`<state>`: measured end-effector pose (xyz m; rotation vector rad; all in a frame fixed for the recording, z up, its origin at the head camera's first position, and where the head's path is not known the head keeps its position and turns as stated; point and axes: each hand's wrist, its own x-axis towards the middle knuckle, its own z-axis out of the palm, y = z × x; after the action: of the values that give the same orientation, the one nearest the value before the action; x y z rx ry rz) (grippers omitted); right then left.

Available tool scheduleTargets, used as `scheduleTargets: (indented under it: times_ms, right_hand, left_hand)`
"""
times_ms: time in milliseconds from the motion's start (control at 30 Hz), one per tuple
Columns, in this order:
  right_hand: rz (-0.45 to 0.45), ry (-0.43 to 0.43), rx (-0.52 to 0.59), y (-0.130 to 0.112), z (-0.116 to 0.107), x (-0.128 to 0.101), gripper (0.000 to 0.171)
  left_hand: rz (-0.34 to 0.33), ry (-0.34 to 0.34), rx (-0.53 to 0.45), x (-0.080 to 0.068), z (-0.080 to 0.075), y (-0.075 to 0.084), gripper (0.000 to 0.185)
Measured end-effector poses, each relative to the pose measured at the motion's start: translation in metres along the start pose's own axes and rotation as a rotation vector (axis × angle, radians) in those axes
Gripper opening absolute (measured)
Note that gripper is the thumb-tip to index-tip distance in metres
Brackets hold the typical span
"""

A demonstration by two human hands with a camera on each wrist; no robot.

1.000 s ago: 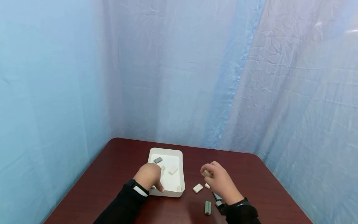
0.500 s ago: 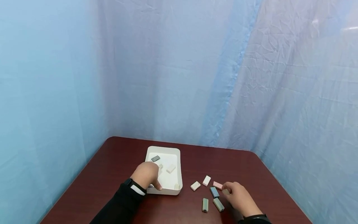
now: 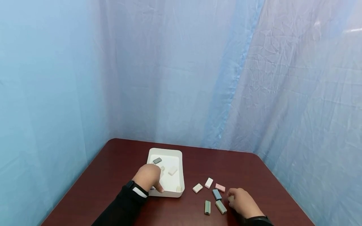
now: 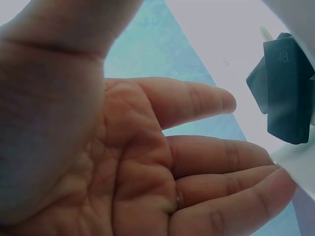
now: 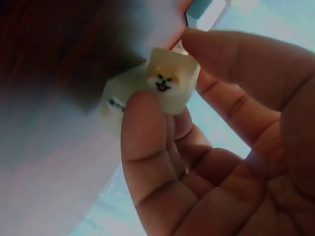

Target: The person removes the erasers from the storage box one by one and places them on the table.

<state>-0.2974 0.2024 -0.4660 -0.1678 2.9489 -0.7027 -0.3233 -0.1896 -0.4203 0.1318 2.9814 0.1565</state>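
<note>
In the head view my left hand [image 3: 148, 177] lies over the left side of a white tray [image 3: 168, 194]. Its fingers are straight in the left wrist view, with fingertips by the tray's pale wall. Dark eraser-like blocks, one marked 4B [image 4: 290, 91], sit beyond them. My right hand [image 3: 242, 202] is low over the table, right of the small blocks. Between thumb and fingers it pinches a pale eraser-like block with a printed dog face [image 5: 170, 83]. Behind that, a second pale printed block [image 5: 110, 105] is partly hidden; whether it is held too, I cannot tell.
Left of my right hand lie a pink block [image 3: 220, 187], a blue block [image 3: 217, 194], green blocks [image 3: 207, 207], a white block [image 3: 208, 183] and a cream block [image 3: 197, 188]. Inside the tray are a grey block [image 3: 157, 160] and a white one [image 3: 172, 170].
My right hand has come down and to the right from above the blocks, uncovering the pink, blue and green ones. My left hand has stayed at the tray.
</note>
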Motion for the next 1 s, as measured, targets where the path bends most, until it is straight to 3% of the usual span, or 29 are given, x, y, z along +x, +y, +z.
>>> scheduleTargets:
  times_ms: [333,600,1000]
  right_hand:
    - [-0.070,0.049,-0.141,-0.009,0.011,0.000,0.025]
    - [-0.112,0.038,-0.106,-0.013,0.012,0.004,0.025]
    - [-0.154,-0.045,-0.033,-0.007,0.012,0.006,0.025]
  left_hand:
    - [0.002,-0.016,-0.008,-0.001,-0.002,-0.001,0.061]
    - [0.009,-0.014,-0.018,0.001,-0.003,-0.001,0.059]
    - [-0.015,-0.033,-0.012,-0.002,-0.006,0.001,0.061]
